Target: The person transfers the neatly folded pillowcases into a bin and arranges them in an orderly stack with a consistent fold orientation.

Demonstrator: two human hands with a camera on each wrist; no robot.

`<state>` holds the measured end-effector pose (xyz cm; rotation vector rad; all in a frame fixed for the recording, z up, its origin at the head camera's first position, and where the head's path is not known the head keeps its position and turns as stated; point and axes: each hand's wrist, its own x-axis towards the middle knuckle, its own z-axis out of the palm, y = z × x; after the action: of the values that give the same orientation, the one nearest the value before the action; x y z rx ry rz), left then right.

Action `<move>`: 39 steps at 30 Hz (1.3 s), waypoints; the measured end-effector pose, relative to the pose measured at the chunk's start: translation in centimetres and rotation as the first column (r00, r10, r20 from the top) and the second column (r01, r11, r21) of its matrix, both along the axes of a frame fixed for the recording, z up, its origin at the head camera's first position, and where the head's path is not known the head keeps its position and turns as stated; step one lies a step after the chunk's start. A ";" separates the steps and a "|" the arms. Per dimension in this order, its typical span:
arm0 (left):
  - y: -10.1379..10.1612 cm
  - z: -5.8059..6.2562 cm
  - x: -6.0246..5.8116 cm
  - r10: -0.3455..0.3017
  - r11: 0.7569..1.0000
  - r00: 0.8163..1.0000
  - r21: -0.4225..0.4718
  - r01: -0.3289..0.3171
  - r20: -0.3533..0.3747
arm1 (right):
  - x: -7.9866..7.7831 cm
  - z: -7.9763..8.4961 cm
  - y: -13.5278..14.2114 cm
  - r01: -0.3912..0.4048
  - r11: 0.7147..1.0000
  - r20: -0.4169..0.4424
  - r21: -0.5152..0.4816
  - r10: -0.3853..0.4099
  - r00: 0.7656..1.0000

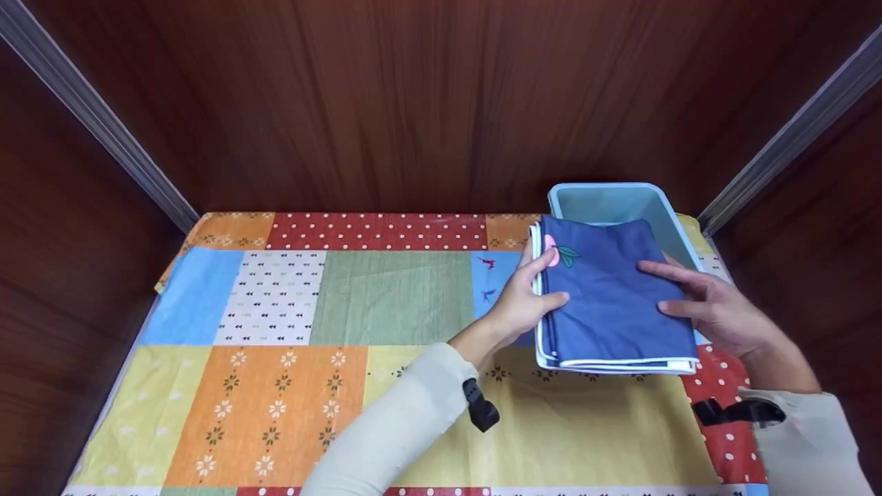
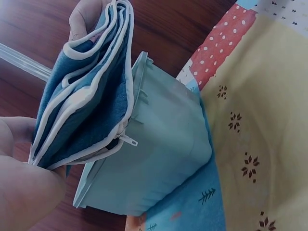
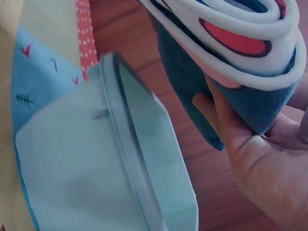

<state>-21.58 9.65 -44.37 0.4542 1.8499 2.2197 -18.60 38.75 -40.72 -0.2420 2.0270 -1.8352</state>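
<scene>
Both hands hold a folded navy cloth cover [image 1: 613,296] with white piping and a pink cherry-like motif with green leaves. My left hand [image 1: 520,300] grips its left edge, thumb on the front face. On the right edge, my right hand [image 1: 723,310] holds it with thumb and forefinger on the front. The left wrist view shows its stacked layers and a small white zipper pull [image 2: 129,140]. Red and white print shows on the folds in the right wrist view. Behind the cover stands a pale blue-green plastic bin [image 1: 672,220], its near part hidden by the cloth.
A patchwork-print cloth [image 1: 400,296] covers the table. Dark wood-grain panels [image 1: 386,103] rise at the back and both sides, with metal strips at the corners. The bin stands at the back right, near the corner. Black straps [image 1: 482,410] circle both wrists.
</scene>
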 end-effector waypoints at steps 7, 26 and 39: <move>1.6 0.2 -0.4 0.010 1.000 1.000 -0.014 -0.010 0.025 | 0.0 0.3 1.8 -0.003 1.000 0.005 -0.003 0.003 1.000; 5.7 0.6 -1.3 0.027 0.999 0.996 -0.029 -0.025 0.084 | -0.9 0.4 5.6 0.012 0.999 0.029 -0.033 -0.011 1.000; 7.0 1.2 -2.4 0.079 0.993 0.990 -0.099 -0.068 0.113 | -1.3 1.1 5.6 0.154 0.986 0.000 0.062 -0.155 0.988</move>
<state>-23.94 16.63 -43.16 0.2366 1.9294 2.1426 -19.94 44.39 -39.59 -0.0641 2.1485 -1.8571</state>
